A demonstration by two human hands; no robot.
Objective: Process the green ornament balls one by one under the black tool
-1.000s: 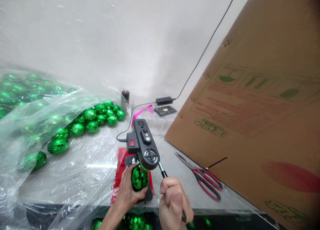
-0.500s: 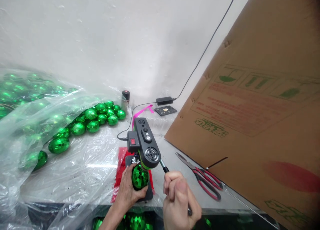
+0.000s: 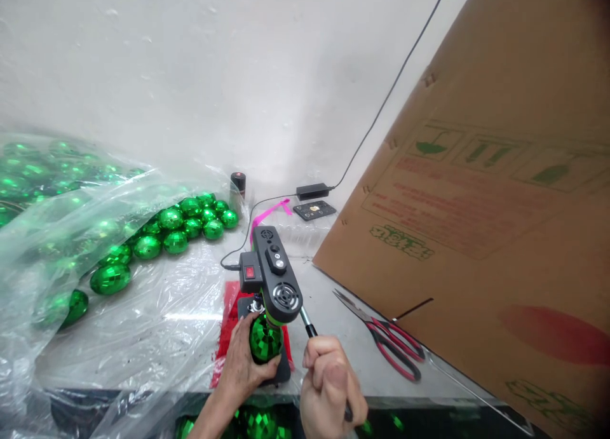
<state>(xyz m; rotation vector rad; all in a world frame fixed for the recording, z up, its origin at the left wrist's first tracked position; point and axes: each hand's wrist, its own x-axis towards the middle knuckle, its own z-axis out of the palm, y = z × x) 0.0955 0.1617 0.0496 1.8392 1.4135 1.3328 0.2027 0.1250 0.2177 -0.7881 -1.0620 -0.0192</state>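
Note:
A shiny green faceted ball [image 3: 265, 341] sits in the grip of my left hand [image 3: 241, 356], its top under the head of a small black bench drill press [image 3: 277, 274]. Fingers and thumb curl around the ball's left and front sides. Where the ball meets the machine is hidden under the head. My right hand [image 3: 331, 385] is closed around the black-ended lever handle [image 3: 311, 330] on the machine's right side. Beneath the machine's dark base lies a red cloth [image 3: 227, 328].
Several green balls [image 3: 171, 218] lie at left, partly under clear plastic sheeting [image 3: 42, 255]. Red-handled scissors [image 3: 391, 344] lie at right beside a large cardboard box [image 3: 457, 191]. Behind are a phone [image 3: 314, 210], a power adapter [image 3: 313, 191] and a dark cylinder [image 3: 237, 185]. More balls [image 3: 261, 423] sit below the table edge.
My right hand has shifted a little left and down with the lever handle. My left hand stays on the ball under the machine. The whole view has drifted slightly.

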